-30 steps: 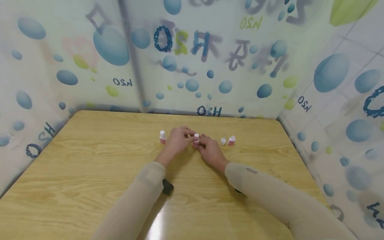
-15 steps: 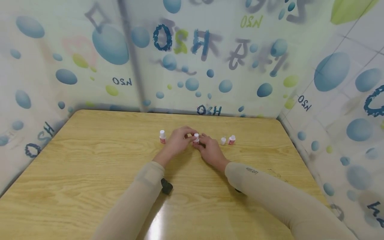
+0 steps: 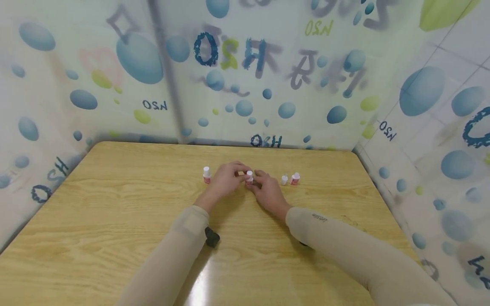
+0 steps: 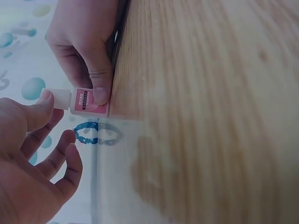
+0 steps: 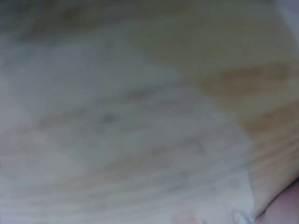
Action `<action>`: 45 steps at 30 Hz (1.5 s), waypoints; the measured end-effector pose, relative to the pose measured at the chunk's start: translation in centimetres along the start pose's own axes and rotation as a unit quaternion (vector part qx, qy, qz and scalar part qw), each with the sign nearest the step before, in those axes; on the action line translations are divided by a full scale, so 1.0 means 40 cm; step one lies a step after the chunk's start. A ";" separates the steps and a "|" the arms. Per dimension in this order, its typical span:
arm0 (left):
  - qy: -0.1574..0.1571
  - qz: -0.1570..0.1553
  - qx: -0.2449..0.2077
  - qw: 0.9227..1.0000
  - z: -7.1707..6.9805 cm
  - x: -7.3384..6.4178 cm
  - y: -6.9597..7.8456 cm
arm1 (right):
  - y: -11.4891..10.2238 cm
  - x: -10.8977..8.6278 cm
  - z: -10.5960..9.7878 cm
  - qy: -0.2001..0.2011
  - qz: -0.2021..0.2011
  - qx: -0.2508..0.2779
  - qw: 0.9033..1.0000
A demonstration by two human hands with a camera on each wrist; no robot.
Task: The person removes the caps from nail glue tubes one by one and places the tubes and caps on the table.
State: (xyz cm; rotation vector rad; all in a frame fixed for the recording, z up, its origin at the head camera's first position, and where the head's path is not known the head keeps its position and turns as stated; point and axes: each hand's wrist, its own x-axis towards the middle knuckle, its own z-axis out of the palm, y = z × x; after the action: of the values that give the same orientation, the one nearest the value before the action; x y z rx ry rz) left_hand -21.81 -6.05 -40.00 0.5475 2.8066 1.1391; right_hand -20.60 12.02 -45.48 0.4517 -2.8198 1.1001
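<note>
Between my hands a small bottle [image 4: 88,101] with a pink label and white cap [image 4: 61,98] stands upright on the wooden table. My left hand [image 3: 229,177] pinches the cap between thumb and forefinger, its other fingers loosely bent. My right hand [image 3: 267,191] grips the bottle's labelled body, thumb across the label in the left wrist view. Left of my hands stands a second capped bottle [image 3: 207,175]. To the right are a third bottle [image 3: 294,179] and a small white cap [image 3: 284,180] beside it. The right wrist view is mostly blurred table, with a bit of skin at its corner.
The wooden table [image 3: 126,221] runs back to a patterned wall [image 3: 229,102] with blue and green drops and lettering. Another patterned wall [image 3: 432,140] borders its right side. A dark device [image 3: 212,237] sits at the left wrist.
Both hands stay on the same bottle and cap, with almost no visible movement. The view shifts very slightly.
</note>
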 end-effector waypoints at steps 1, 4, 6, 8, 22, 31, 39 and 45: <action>0.000 -0.002 0.004 1.000 -0.001 -0.001 0.001 | 0.001 -0.001 0.003 0.003 0.000 -0.006 1.000; -0.001 -0.004 0.017 1.000 0.000 -0.005 0.004 | 0.005 -0.002 0.011 0.006 0.008 -0.021 1.000; 0.000 -0.006 0.024 1.000 -0.001 -0.007 0.007 | 0.006 -0.003 0.011 0.005 0.012 -0.021 1.000; 0.002 -0.007 0.027 1.000 -0.001 -0.008 0.010 | 0.004 -0.003 0.009 0.004 0.017 -0.015 1.000; 0.015 -0.013 0.050 0.999 -0.003 -0.004 0.013 | -0.010 -0.002 -0.008 -0.001 0.024 0.030 0.999; 0.024 -0.016 0.056 0.998 0.003 -0.002 0.011 | -0.007 -0.002 -0.017 -0.026 0.014 0.002 1.000; 0.031 -0.021 0.059 0.998 0.004 -0.006 0.013 | -0.001 -0.003 -0.013 -0.025 0.006 -0.006 1.000; 0.031 -0.030 0.061 0.997 -0.001 -0.011 0.017 | 0.006 -0.001 -0.007 -0.019 0.000 0.006 1.000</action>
State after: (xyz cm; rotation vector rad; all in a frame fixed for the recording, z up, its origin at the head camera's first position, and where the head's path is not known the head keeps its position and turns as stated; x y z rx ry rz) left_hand -21.21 -5.77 -39.53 0.4405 2.9396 0.9969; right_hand -20.63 12.39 -45.44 0.4777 -2.8468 1.1212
